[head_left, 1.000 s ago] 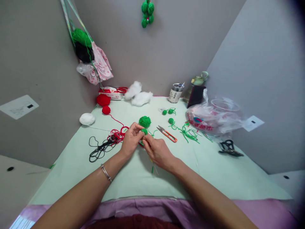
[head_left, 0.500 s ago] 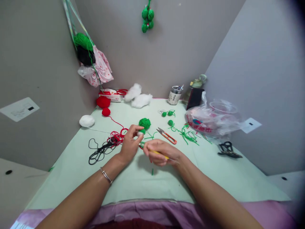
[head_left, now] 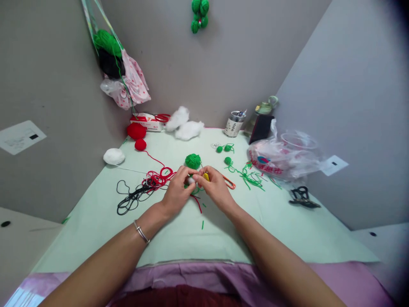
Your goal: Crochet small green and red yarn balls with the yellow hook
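Note:
My left hand [head_left: 177, 189] pinches a small green and white piece [head_left: 191, 181], mostly hidden by the fingers. Close against it on the right, my right hand [head_left: 216, 187] is closed on a yellow-handled hook [head_left: 206, 176], whose thin metal shaft points up and away. Just beyond my fingers lies a green yarn ball [head_left: 193, 160]. Red yarn [head_left: 156, 179] and a tangle of black cord [head_left: 136, 198] lie to the left of my left hand. The orange-handled snips [head_left: 230, 183] are partly hidden behind my right hand.
Small green balls [head_left: 227, 160], green yarn scraps [head_left: 251, 177] and a plastic bag [head_left: 281, 157] lie at the right, with black scissors [head_left: 303, 198] nearer. White stuffing [head_left: 189, 130], a pen tin [head_left: 234, 124] and a red-white box [head_left: 150, 123] stand at the back. Red [head_left: 136, 131] and white yarn [head_left: 114, 156] sit left.
My right hand has turned and moved in against my left hand. The hook, which pointed back toward my wrist, now points up and away. The view has shifted slightly.

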{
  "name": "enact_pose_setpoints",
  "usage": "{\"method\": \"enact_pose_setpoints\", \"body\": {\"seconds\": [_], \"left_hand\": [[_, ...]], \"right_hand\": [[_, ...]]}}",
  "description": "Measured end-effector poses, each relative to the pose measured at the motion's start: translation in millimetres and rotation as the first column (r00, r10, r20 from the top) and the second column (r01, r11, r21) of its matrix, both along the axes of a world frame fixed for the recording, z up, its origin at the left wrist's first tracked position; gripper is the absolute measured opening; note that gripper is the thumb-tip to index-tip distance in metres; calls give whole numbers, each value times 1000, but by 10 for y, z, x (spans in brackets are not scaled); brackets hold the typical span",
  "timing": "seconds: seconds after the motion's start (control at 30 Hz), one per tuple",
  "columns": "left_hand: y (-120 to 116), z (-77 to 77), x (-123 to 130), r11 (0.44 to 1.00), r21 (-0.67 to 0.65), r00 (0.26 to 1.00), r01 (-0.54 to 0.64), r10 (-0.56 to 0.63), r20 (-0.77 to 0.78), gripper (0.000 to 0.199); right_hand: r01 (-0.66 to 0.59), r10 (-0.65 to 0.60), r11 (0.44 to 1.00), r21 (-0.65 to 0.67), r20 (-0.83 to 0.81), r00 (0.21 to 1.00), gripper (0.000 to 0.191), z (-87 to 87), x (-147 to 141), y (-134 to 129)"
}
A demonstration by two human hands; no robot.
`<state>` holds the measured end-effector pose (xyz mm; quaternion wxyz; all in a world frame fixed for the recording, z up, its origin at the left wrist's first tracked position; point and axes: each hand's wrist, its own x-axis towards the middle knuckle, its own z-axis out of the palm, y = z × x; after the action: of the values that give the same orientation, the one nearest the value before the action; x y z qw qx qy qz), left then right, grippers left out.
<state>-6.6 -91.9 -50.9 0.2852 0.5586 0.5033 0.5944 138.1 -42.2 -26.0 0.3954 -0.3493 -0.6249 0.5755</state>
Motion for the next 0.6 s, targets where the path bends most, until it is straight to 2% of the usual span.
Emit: {"method": "enact_pose_setpoints", "body": {"seconds": [0.23, 0.43, 0.6], "left_hand": [[26, -4, -7, 995, -100, 996, 16, -8, 86, 21], [10, 34, -8, 965, -217, 960, 149, -88, 267, 24], [-12, 91, 11, 946, -226, 902, 234, -125, 414, 38]], "right_hand": [[-10, 5, 997, 75, 63, 998, 33, -63, -18, 8], [30, -43, 990, 138, 88, 995, 31, -91, -25, 24], [75, -89, 984, 159, 84, 993, 26, -97, -11, 70]]}}
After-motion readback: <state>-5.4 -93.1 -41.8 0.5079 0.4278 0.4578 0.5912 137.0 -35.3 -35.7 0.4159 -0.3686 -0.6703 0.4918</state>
